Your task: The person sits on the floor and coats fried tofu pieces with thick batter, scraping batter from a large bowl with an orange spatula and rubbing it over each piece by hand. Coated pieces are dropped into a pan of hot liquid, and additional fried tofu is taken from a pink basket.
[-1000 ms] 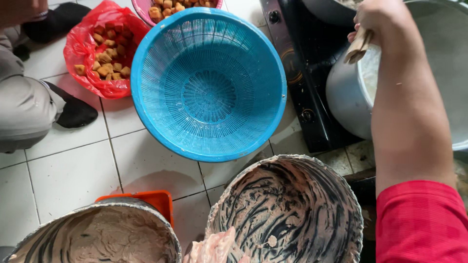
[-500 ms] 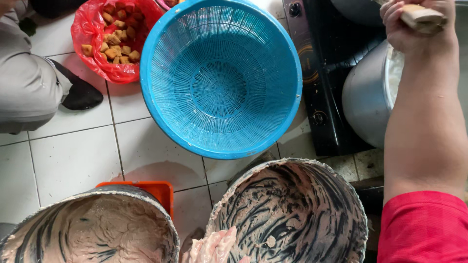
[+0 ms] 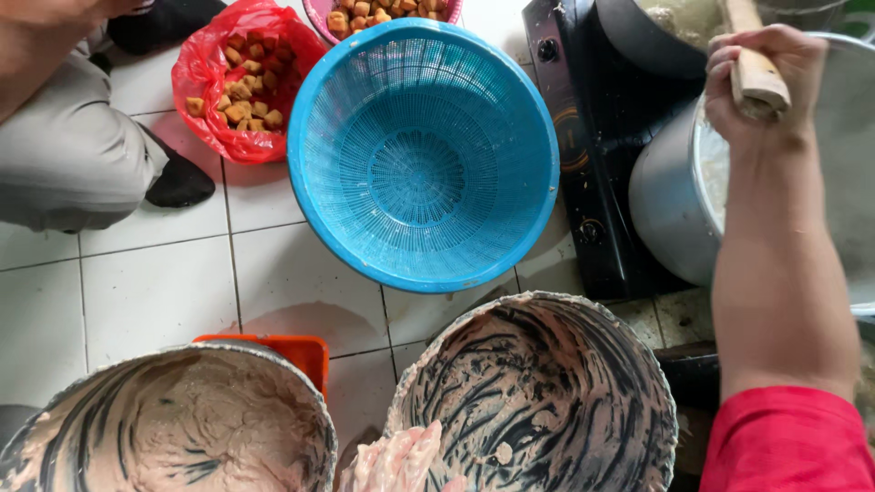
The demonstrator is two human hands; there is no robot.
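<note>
Nearest, the left hand (image 3: 396, 460), coated in pale paste, rests at the rim of a smeared dark bowl (image 3: 547, 383); whether its fingers are curled or spread cannot be told. Left of it sits a second bowl (image 3: 173, 428) of paste. Farther on the tiled floor (image 3: 155, 292) stands a blue basket (image 3: 424, 150). Far right, the right hand (image 3: 756, 87) has its fingers closed around a wooden handle (image 3: 755, 68) over a metal pot (image 3: 674, 200).

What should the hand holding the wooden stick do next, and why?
Probably swing the wooden handle round to stir inside the metal pot. The right hand is closed around the handle right over the pot's rim, and pale mixture shows inside. The left hand, coated in batter, rests at the dark bowl.
</note>
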